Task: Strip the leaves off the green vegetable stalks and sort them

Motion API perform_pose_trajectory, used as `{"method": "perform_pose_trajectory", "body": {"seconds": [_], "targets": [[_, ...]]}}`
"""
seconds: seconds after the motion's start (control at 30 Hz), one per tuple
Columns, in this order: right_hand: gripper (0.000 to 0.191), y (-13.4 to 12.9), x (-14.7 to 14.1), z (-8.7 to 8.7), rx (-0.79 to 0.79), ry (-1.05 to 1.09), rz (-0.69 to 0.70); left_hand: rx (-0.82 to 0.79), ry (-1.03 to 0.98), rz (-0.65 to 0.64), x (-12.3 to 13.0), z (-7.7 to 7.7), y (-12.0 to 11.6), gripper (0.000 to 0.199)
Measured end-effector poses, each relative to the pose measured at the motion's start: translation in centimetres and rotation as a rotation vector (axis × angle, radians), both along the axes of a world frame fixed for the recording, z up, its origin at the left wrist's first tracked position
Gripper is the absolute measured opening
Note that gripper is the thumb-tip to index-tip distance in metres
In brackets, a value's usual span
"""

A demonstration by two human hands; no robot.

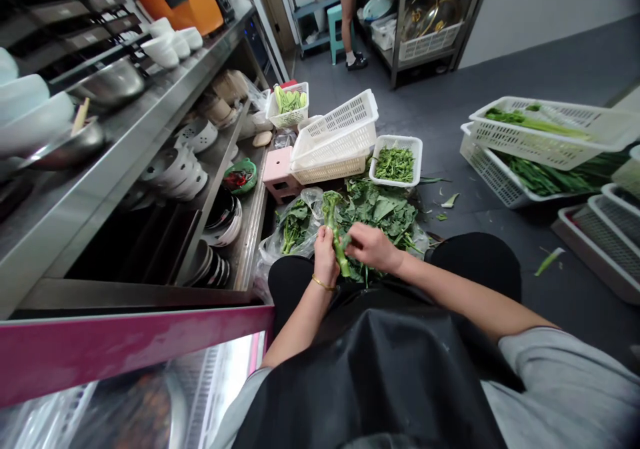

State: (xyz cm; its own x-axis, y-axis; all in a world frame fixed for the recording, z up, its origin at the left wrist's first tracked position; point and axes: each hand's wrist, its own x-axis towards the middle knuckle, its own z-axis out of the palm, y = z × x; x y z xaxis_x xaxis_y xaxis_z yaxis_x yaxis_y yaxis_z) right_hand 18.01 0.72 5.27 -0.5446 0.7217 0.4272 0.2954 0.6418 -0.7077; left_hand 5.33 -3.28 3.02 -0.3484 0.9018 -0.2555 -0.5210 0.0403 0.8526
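Note:
Over my lap, my left hand point(326, 257) is closed around a thick green vegetable stalk point(332, 217), held upright with its knobby top above my fingers. My right hand point(373, 245) is beside it, fingers pinched on a dark green leaf point(346, 241) at the stalk's side. Whether that leaf is still attached cannot be made out. Beneath and beyond both hands lies a heap of dark leafy greens point(385, 214). To the left, a clear plastic bag point(313, 202) holds more green stalks point(293, 225).
A white basket of cut greens point(398, 163) stands past the heap, near stacked white baskets point(334, 139) and a pink stool point(280, 172). Steel shelving point(125, 149) runs along my left. Baskets of long greens point(550, 129) sit at right. A person's leg point(349, 19) shows at the back.

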Motion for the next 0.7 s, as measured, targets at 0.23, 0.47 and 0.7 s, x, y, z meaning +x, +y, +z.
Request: {"method": "perform_pose_trajectory", "body": {"seconds": [0.23, 0.47, 0.7], "targets": [[0.027, 4.8, -0.7, 0.7, -0.763, 0.285, -0.011, 0.036, 0.189, -0.144, 0.5, -0.6, -1.2, 0.044], [0.015, 2.2, -0.9, 0.0, -0.08, 0.092, -0.171, -0.069, 0.115, -0.202, 0.1, -1.1, -0.9, 0.038], [0.023, 2.6, 0.0, -1.1, -0.516, 0.04, -0.059, -0.049, 0.004, -0.106, -0.1, -1.4, 0.2, 0.031]]}}
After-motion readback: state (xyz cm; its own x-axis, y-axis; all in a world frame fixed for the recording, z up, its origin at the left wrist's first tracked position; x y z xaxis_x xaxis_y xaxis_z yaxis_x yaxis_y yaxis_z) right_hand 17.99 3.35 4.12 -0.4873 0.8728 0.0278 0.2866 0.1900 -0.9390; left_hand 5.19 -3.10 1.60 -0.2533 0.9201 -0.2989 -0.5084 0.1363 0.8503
